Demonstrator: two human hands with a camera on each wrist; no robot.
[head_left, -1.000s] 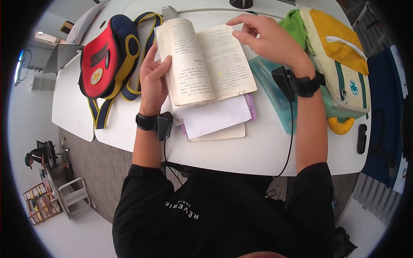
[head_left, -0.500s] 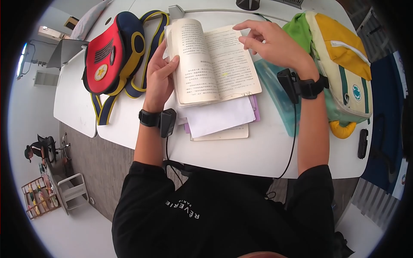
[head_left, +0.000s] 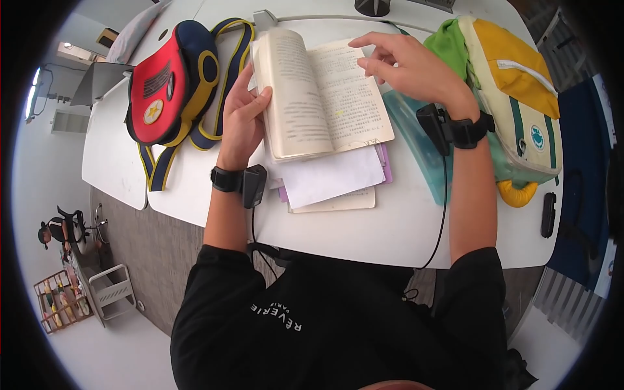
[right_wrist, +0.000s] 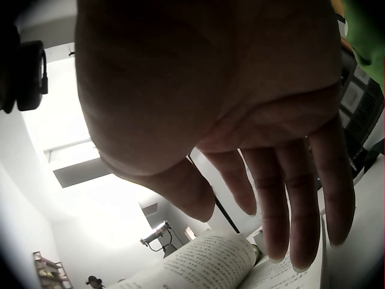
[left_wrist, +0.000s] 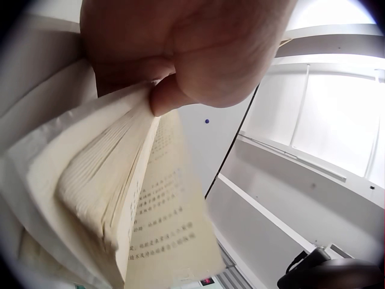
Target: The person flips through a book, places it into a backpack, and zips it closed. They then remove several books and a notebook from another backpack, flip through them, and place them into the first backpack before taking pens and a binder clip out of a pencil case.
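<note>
Wearing a "RÊVERIE PARIS" shirt (head_left: pixel 338 318), someone (head_left: pixel 474 195) has left hand (head_left: pixel 244 120) pinching a book (head_left: pixel 354 97), right hand (head_left: pixel 419 70) spread

Head: fisheye-warped | left page (head_left: pixel 299 97) blurred | right grip (right_wrist: pixel 234 126) backlit

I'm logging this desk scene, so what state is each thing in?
Paperback book: open, its left side curving up.
Left hand: gripping the book's left edge.
Right hand: over the book, holding nothing; contact unclear.
White paper: partly under the book.
Red-and-navy bag: on the table.
Cream-and-yellow backpack: lying on the table.
Translucent teal case: on the table; closure unclear.
</note>
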